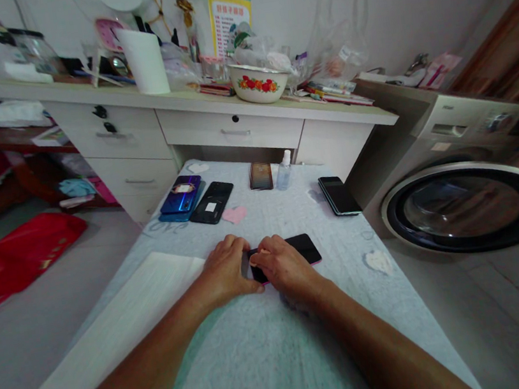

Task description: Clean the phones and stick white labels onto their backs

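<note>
A smartphone with a black screen and a pinkish edge lies flat on the cloth-covered table, screen up. My left hand grips its left end, thumb at the near edge and fingers at the far edge. Over the left part of the screen, my right hand is closed with its fingertips bunched together. Whatever it may pinch is too small and hidden to name. Beyond the hands lie a black phone, a pink heart-shaped paper, and a clear spray bottle with a white cap.
Blue phones are stacked at the far left, and dark phones at the right. A white sheet lies beside my left forearm. A small brown patterned packet sits near the bottle. Behind stands a drawer desk; a washing machine is at right.
</note>
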{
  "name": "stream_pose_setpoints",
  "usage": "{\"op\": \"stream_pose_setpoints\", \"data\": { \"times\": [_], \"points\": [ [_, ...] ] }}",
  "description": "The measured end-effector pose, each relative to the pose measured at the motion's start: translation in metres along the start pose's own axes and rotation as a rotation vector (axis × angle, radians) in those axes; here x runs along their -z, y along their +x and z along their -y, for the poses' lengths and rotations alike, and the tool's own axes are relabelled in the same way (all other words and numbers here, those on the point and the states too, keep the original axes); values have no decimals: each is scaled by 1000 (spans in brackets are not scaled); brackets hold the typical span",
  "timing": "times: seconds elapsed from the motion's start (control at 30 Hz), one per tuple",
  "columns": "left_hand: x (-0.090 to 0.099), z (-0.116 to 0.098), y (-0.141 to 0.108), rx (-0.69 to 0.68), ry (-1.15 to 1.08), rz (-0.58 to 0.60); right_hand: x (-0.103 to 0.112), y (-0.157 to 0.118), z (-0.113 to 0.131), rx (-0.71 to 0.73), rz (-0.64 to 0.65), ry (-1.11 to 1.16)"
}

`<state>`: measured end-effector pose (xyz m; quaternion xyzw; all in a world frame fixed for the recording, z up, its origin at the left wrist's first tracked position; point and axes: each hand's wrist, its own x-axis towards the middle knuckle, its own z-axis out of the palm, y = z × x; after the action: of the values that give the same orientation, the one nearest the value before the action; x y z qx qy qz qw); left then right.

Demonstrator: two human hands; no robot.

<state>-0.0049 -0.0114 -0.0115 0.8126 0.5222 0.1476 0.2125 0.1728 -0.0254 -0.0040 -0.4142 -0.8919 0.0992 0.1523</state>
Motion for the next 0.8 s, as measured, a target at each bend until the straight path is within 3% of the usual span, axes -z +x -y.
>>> {"op": "stream_pose_setpoints", "data": {
  "times": [0.53, 0.8],
  "points": [
    [2, -3, -2, -13, -7, -12, -8, 7, -2, -52, -32, -76],
    [3, -4, -1, 6, -8, 4, 5, 2, 2, 0, 28, -27]
  ]
}}
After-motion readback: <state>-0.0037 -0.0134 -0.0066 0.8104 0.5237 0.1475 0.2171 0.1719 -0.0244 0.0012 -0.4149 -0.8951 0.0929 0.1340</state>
